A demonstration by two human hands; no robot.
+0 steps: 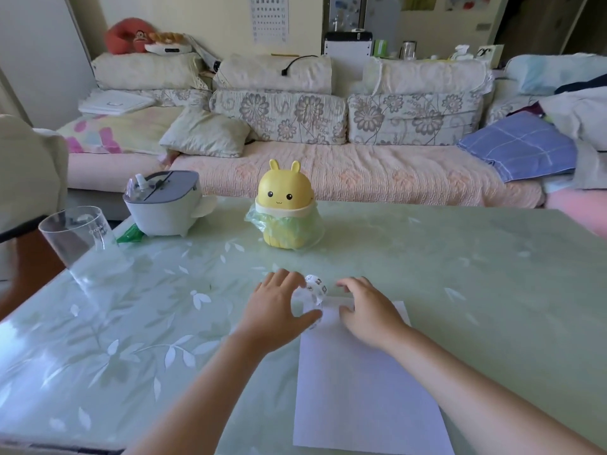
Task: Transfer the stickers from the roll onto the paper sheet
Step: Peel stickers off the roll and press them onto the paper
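Glossy glass table (460,274); matt paper sheet (361,389).

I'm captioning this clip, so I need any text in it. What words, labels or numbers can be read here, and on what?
No text is clear enough to quote.
clear glass: white lettering near the rim, too blurred to read.
wall chart: rows of tiny marks, too small to read.
sticker roll: small dark prints, no legible words.
paper sheet: blank.
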